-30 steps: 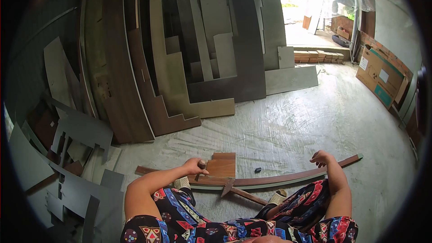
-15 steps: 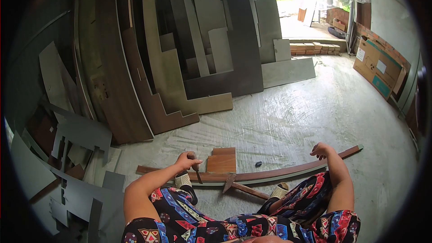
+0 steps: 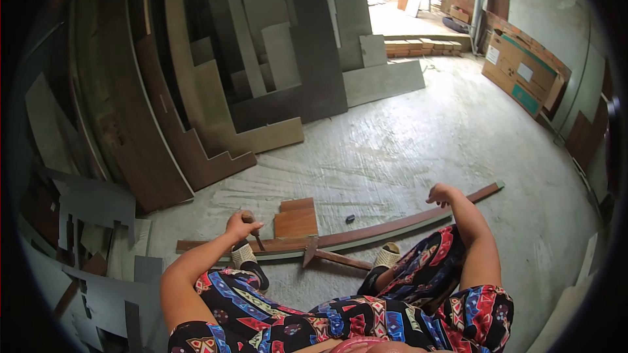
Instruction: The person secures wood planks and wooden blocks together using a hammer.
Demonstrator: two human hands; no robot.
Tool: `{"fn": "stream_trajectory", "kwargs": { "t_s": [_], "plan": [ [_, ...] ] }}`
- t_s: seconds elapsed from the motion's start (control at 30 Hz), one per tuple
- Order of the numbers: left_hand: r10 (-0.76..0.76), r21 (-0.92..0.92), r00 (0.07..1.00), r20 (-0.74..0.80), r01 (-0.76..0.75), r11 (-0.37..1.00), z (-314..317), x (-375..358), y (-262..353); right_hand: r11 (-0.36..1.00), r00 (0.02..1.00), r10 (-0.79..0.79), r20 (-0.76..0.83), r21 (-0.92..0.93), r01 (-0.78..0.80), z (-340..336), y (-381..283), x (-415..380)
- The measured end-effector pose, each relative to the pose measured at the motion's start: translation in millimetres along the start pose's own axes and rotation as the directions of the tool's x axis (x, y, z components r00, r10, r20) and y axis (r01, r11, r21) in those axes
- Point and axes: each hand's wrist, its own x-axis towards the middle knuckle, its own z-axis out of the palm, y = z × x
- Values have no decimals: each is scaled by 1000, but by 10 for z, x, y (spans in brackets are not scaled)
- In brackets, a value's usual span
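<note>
The two hands are well apart. At the lower left of the frame, the left hand (image 3: 238, 225) is closed around the wooden handle of a chisel (image 3: 248, 217), whose thin blade slants down over a long brown strip (image 3: 379, 225). Whether the tip touches the strip, I cannot tell. The right hand (image 3: 442, 194), right of centre, hangs loose and unclenched with its fingers bent, above the strip's right part; the gap between them cannot be judged.

The strip lies across the lower middle of the frame, from the left hand's side up to the right, with a pale green edge. A hammer (image 3: 341, 261) lies with its head against the strip and its handle pointing right, toward a woven slipper (image 3: 388, 255) on one foot. The other slipper (image 3: 244, 254) is just below the left hand. Between the hands, a brown board (image 3: 296, 221) lies at the strip's far edge, and a small black object (image 3: 350, 219) sits to its right on the grey floor (image 3: 386, 147).

Tall panels (image 3: 314, 46) lean across the upper left, cut scraps (image 3: 98, 199) pile up at the lower left, and a cardboard box (image 3: 523, 73) stands at the upper right.
</note>
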Motion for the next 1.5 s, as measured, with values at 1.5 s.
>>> {"fn": "stream_trajectory", "kwargs": {
  "t_s": [1.5],
  "plan": [
    [190,631,894,406,-424,649,-196,-232,216,994,992,-92,-85,47,96,35,-267,-90]
  ]
}}
